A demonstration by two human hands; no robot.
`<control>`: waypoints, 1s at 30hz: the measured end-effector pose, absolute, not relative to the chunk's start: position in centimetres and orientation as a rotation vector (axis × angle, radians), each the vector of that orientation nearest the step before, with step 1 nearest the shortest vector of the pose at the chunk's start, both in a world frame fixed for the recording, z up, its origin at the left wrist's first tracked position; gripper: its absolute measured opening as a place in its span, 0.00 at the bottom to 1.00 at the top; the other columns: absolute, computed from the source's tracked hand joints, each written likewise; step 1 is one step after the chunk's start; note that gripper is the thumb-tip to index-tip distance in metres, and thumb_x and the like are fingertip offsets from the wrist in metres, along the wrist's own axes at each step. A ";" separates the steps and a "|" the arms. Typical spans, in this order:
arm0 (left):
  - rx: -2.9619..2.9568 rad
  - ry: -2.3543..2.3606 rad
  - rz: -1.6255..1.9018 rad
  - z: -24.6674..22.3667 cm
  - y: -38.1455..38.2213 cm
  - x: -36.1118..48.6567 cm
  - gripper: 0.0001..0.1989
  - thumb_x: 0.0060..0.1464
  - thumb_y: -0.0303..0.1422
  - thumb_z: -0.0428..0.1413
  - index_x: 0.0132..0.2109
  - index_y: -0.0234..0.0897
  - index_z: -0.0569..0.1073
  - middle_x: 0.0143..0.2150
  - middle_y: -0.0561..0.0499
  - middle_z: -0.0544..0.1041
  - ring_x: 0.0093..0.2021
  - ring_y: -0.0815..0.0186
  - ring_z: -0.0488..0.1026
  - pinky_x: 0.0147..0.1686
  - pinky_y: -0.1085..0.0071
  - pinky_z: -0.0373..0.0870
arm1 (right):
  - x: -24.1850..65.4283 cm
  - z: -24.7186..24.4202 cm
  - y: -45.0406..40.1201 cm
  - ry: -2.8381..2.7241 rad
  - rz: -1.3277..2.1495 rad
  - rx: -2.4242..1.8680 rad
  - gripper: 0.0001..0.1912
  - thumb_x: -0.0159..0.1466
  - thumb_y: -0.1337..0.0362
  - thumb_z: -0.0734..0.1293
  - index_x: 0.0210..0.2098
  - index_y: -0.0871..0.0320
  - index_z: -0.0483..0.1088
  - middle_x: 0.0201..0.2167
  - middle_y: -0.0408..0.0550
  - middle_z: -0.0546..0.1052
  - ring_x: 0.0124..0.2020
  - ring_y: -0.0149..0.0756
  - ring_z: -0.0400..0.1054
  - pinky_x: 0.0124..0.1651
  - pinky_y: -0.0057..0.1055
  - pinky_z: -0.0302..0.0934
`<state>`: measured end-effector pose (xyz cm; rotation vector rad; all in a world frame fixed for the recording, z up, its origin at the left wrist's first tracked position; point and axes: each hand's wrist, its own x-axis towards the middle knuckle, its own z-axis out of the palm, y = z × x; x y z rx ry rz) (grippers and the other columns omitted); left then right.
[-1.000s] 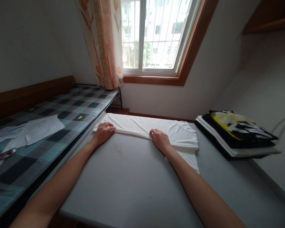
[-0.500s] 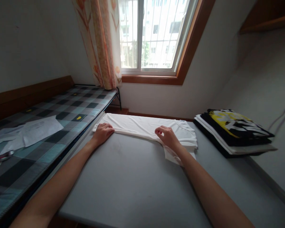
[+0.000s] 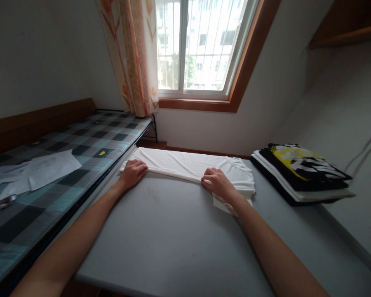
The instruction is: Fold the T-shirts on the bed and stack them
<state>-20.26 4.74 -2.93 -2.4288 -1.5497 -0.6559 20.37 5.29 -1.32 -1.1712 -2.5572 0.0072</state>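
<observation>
A white T-shirt [image 3: 179,163] lies folded lengthwise into a long strip across the far part of the grey table [image 3: 173,231]. Its neckline faces right, and a sleeve-like flap hangs out toward me under my right wrist. At the strip's left end, my left hand [image 3: 134,171] has its fingers closed on the near edge. My right hand [image 3: 217,181] pinches that same edge further right, thumb and fingertips together on the cloth. The fabric under both palms is hidden.
On the table's right stands a stack of folded clothes [image 3: 299,173], a black, yellow and white one on top. A bed with a checked mattress [image 3: 64,206] runs along the left, bearing papers [image 3: 46,169]. Beyond the table are a window [image 3: 200,45] and a curtain [image 3: 136,62].
My right hand has lowered slightly, and its fingertips have closed onto the T-shirt's near edge. My left hand stays at the left end.
</observation>
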 end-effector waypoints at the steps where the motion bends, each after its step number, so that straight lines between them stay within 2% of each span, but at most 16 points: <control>1: -2.460 -1.539 -0.647 -2.8 4.7 -20.4 0.13 0.63 0.35 0.49 0.38 0.40 0.78 0.42 0.46 0.80 0.47 0.58 0.71 0.52 0.60 0.61 | 20.5 -1.3 5.4 -2.543 0.048 -1.164 0.09 0.63 0.69 0.66 0.31 0.55 0.79 0.36 0.51 0.76 0.39 0.39 0.66 0.48 0.36 0.56; 7: -2.667 -1.563 -0.664 -1.8 4.6 -21.5 0.11 0.60 0.35 0.51 0.37 0.39 0.77 0.42 0.48 0.80 0.46 0.60 0.72 0.49 0.64 0.63 | 21.3 -1.1 5.6 -2.448 0.541 -1.150 0.09 0.63 0.65 0.66 0.30 0.58 0.79 0.30 0.47 0.76 0.32 0.35 0.67 0.40 0.30 0.59; 10: -2.671 -1.584 -0.631 -1.7 4.4 -21.3 0.10 0.59 0.34 0.52 0.36 0.39 0.78 0.43 0.48 0.79 0.46 0.60 0.72 0.49 0.64 0.63 | 21.2 -1.3 5.7 -2.408 0.640 -1.205 0.10 0.62 0.63 0.66 0.29 0.58 0.78 0.30 0.46 0.76 0.31 0.34 0.68 0.38 0.29 0.60; 14: -2.624 -1.552 -0.543 -1.8 4.0 -20.6 0.10 0.58 0.34 0.52 0.36 0.39 0.78 0.42 0.47 0.79 0.45 0.58 0.72 0.48 0.61 0.62 | 20.6 -2.1 5.8 -2.265 0.535 -1.251 0.09 0.64 0.63 0.65 0.38 0.57 0.78 0.37 0.48 0.76 0.34 0.33 0.69 0.40 0.28 0.60; 19: -2.647 -1.533 -0.539 -1.5 3.7 -19.9 0.12 0.59 0.39 0.53 0.36 0.39 0.78 0.42 0.47 0.79 0.44 0.58 0.72 0.48 0.62 0.62 | 20.0 -2.6 5.6 -2.252 0.494 -1.340 0.10 0.65 0.62 0.65 0.36 0.57 0.78 0.36 0.48 0.77 0.34 0.34 0.70 0.40 0.28 0.60; 22: -2.588 -1.632 -0.548 -1.5 3.8 -19.8 0.16 0.62 0.41 0.49 0.36 0.39 0.78 0.41 0.46 0.80 0.43 0.58 0.73 0.46 0.63 0.63 | 20.1 -2.5 5.6 -2.149 0.409 -1.508 0.12 0.66 0.63 0.62 0.42 0.57 0.77 0.38 0.49 0.79 0.37 0.35 0.71 0.42 0.28 0.59; 26: -2.164 -1.979 -0.539 -1.8 4.0 -20.4 0.16 0.61 0.39 0.47 0.42 0.39 0.78 0.45 0.44 0.79 0.46 0.55 0.74 0.45 0.62 0.63 | 20.7 -2.4 5.8 -2.089 0.232 -1.782 0.14 0.65 0.62 0.62 0.44 0.57 0.77 0.41 0.51 0.78 0.38 0.38 0.72 0.40 0.30 0.59; 30: -1.720 -2.230 -0.431 -1.8 3.8 -21.6 0.18 0.58 0.38 0.47 0.47 0.37 0.78 0.48 0.39 0.78 0.48 0.48 0.71 0.48 0.53 0.59 | 22.2 -2.2 6.3 -1.990 0.140 -1.957 0.15 0.65 0.61 0.61 0.46 0.56 0.77 0.44 0.53 0.78 0.43 0.41 0.72 0.43 0.32 0.60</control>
